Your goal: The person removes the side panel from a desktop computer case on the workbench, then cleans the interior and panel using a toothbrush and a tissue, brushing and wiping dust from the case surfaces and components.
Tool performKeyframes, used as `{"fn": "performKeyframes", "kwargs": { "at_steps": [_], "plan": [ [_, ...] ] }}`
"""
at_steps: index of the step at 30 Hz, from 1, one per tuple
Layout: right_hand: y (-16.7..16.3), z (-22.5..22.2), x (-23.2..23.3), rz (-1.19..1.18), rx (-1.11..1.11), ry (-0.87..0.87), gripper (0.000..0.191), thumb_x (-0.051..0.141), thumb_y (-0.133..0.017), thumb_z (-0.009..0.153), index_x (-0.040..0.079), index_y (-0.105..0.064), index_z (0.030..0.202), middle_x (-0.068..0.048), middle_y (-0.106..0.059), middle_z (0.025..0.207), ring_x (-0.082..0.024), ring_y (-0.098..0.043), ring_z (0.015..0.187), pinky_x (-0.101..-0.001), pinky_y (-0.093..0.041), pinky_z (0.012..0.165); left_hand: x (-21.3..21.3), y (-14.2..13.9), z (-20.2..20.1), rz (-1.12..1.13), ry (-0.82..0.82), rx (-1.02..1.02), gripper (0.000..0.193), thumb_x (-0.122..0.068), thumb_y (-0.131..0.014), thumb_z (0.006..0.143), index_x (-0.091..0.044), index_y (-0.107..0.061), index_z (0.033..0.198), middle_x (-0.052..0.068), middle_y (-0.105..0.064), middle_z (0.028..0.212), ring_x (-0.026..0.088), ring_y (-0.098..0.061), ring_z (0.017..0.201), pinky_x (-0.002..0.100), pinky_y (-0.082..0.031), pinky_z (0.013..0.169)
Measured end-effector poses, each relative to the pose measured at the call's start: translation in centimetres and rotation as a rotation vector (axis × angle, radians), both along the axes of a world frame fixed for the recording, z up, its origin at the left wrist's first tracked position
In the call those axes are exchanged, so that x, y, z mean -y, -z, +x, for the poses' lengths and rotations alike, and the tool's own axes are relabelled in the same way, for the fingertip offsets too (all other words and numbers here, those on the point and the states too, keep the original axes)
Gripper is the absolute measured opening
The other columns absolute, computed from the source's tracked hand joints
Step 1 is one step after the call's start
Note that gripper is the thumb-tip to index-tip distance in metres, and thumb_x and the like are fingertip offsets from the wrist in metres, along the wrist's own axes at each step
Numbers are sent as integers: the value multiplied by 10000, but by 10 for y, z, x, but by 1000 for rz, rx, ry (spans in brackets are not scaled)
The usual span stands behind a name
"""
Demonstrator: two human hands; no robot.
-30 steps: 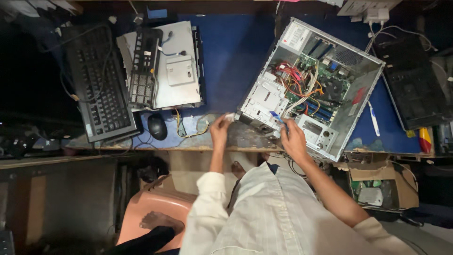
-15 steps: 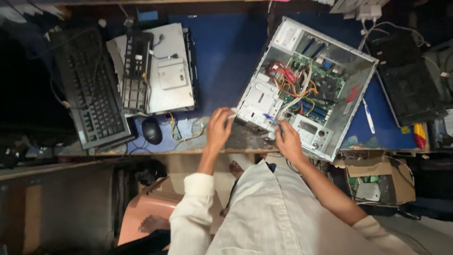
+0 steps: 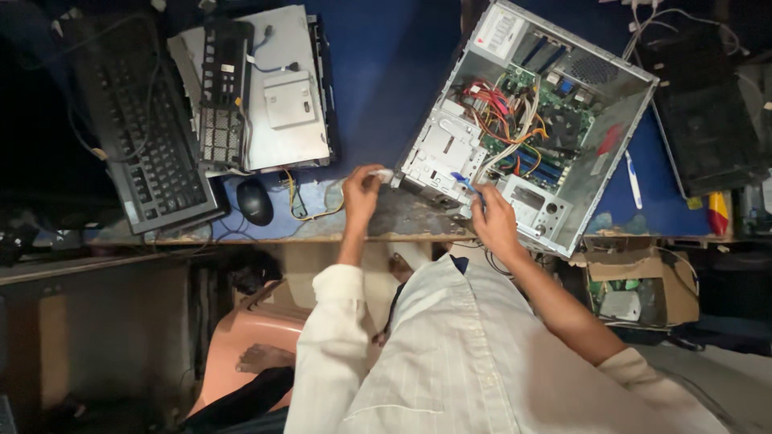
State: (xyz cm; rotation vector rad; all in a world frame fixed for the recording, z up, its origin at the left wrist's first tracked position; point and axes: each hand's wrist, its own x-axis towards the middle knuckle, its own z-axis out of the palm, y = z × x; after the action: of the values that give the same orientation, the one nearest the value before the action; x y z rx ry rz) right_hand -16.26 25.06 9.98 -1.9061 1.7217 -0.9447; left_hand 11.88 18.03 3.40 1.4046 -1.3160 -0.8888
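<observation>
Overall, a blue-topped wooden work table (image 3: 386,72) fills the upper part of the head view, its worn front edge running just above the person's lap. On its right half lies an open grey metal computer case (image 3: 537,120), turned at an angle, side panel off, with the green circuit board (image 3: 555,120) and bundled red, yellow and orange wiring (image 3: 503,108) exposed. To the left, near the table's far edge, rests a flat grey metal chassis panel (image 3: 277,96) with a black perforated bracket (image 3: 223,92) lying on it. Further left sits a black computer keyboard (image 3: 141,128), tilted, with a black mouse (image 3: 255,201) just beside its near corner and a loop of yellow wire (image 3: 301,205) next to the mouse. A white pen-shaped object (image 3: 634,181) lies on the blue surface to the right of the case.

The left hand (image 3: 360,193) is at the near left corner of the case, fingers closed around a small pale object (image 3: 382,174) that touches the case corner; what the object is cannot be told. The right hand (image 3: 492,221) rests against the near front edge of the case, fingertips pinched on a small blue-handled tool (image 3: 465,183) pointing into the drive bay area.
</observation>
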Motion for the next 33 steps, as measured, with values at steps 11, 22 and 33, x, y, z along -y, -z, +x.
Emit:
{"fn": "performKeyframes", "kwargs": {
  "at_steps": [11, 22, 33],
  "plan": [
    [-9, 5, 0, 51, -1, 17, 226, 92, -574, 1001, 14, -608, 1210, -237, -664, 1099, -456, -652, 952, -483, -532, 814, 13, 35, -24, 246, -235, 97, 256, 9, -816, 738, 25, -760, 987, 178, -757, 929, 289, -715, 833, 373, -554, 787],
    [-7, 2, 0, 32, 19, -8, 230, 67, -575, 995, 2, -605, 1214, -249, -662, 1088, -462, -658, 964, -476, -533, 839, -77, 46, -103, 622, -408, -914, 203, -114, -820, 869, 1, -705, 991, 91, -737, 836, 209, -649, 730, 347, -474, 635],
    [-2, -2, -1, -17, 61, -33, 239, 65, -565, 998, -13, -602, 1221, -260, -662, 1071, -456, -660, 968, -473, -530, 836, -67, 31, -148, 213, -392, -682, 164, -105, -778, 911, 1, -669, 973, 33, -716, 886, 106, -648, 813, 249, -506, 730]
  ]
}}
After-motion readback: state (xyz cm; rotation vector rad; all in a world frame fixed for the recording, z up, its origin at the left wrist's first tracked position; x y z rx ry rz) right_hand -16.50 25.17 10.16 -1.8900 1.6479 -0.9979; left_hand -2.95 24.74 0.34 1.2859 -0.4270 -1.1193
